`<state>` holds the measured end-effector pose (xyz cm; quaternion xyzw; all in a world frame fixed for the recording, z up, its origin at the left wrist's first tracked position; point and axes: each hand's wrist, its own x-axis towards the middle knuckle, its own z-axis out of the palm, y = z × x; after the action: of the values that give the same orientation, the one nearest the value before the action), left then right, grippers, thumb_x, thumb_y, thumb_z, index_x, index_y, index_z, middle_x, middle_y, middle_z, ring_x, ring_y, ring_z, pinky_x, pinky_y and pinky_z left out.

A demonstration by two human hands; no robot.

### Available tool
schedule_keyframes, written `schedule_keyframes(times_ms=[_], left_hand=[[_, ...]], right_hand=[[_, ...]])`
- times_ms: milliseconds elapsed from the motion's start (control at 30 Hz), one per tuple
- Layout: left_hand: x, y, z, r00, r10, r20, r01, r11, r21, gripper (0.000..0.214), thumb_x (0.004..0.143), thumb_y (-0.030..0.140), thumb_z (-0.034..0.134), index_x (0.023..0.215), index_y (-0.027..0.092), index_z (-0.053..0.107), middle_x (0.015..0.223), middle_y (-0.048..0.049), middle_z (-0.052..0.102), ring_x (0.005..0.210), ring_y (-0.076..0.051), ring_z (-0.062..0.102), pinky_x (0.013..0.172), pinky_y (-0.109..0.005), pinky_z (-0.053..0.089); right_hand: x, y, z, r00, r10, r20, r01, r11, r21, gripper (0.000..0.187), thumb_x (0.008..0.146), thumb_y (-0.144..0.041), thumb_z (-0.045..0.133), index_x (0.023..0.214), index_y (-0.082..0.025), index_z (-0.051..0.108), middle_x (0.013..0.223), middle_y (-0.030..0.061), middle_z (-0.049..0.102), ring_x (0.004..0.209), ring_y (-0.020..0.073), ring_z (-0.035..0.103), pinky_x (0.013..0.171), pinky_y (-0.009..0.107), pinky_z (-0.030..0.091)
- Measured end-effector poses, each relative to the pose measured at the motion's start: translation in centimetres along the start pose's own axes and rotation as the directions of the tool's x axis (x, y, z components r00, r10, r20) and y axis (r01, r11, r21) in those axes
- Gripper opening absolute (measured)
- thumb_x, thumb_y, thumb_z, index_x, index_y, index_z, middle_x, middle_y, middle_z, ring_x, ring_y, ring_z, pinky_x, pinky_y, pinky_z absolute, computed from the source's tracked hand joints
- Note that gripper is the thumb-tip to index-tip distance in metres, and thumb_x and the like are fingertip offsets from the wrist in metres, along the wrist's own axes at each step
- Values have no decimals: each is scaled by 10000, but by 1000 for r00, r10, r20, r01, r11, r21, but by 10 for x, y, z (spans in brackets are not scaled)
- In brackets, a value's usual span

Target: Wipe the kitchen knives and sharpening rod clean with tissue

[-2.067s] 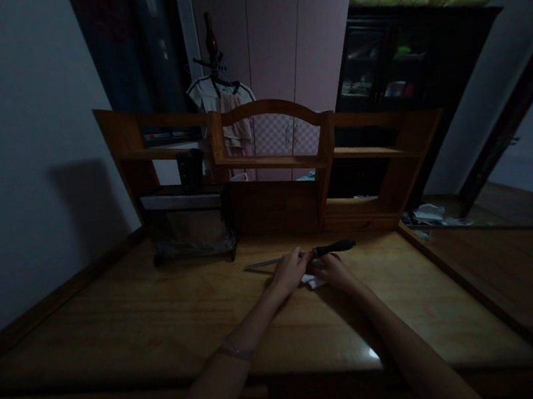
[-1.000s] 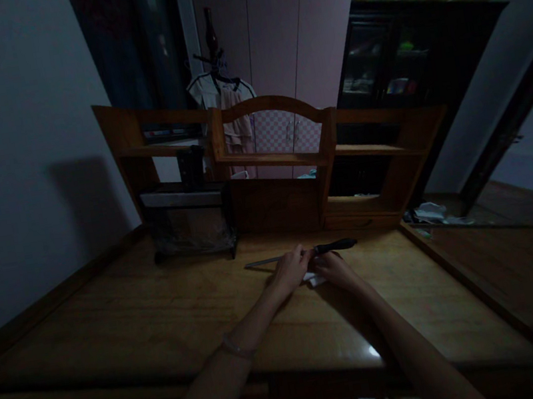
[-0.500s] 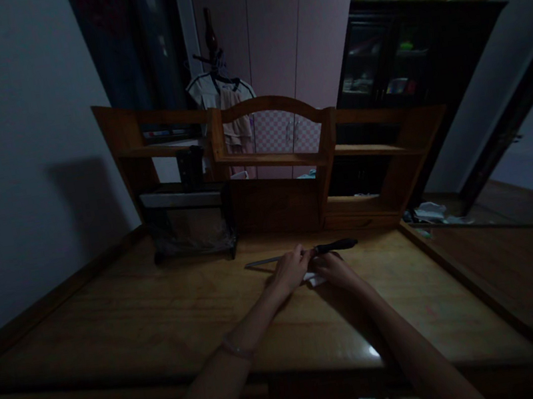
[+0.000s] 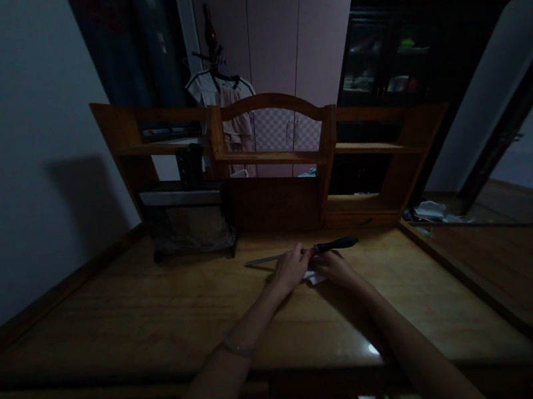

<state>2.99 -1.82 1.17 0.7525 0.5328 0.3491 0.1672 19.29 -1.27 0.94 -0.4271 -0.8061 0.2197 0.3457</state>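
Where left hand [image 4: 291,268] & right hand [image 4: 334,267] are curled by a white scrap [image 4: 313,278], knife [image 4: 335,244] is laid just behind, L-R, handle nearer right hand; fingers' grip can't be told.

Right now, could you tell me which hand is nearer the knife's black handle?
The right hand, just below the handle; the left hand sits beside the blade instead.

Wooden shelf unit [image 4: 275,158], dark rack [image 4: 188,218] (left), pink wardrobe [image 4: 272,43] behind.
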Motion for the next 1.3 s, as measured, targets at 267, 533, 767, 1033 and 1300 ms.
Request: schedule_keyframes(times_ms=[267,533,767,1033,1300], left_hand=[[-2,5,-4,1000,-4,19,3,997,71,356,926,472,326,951,203,558,875,-65,681,832,-197,634,672,-250,407],[-3,5,-4,1000,18,6,-19,993,120,375,919,497,309,973,219,554,857,-63,680,812,-207,641,650,-255,410],[-3,4,-2,999,-2,-35,8,984,177,315,917,445,339,956,232,567,824,-48,681,766,-200,637,616,-248,386],[-2,3,-2,999,-4,-46,10,991,133,319,906,455,357,929,231,584,826,-57,679,769,-201,629,616,-251,371],[-2,9,-12,994,-9,-106,-11,982,-189,359,914,482,313,860,210,542,701,3,602,637,-127,559,565,-209,351]], right_hand=[[0,8,1,999,5,34,-4,1000,-20,187,802,-249,517,911,-171,647,880,64,684,784,199,627,657,248,460],[0,1,0,999,15,50,-16,1000,22,199,806,-238,521,937,-156,646,886,69,687,767,194,629,652,249,461],[-2,8,3,999,42,28,-43,999,19,204,802,-237,532,952,-166,651,867,66,690,749,188,626,641,248,467],[0,6,0,999,-14,50,13,1000,5,195,812,-229,524,936,-182,666,920,65,697,821,206,632,705,273,480],[4,5,1,999,-40,24,40,999,-4,172,825,-251,538,905,-182,673,893,66,692,812,191,632,759,297,478]])
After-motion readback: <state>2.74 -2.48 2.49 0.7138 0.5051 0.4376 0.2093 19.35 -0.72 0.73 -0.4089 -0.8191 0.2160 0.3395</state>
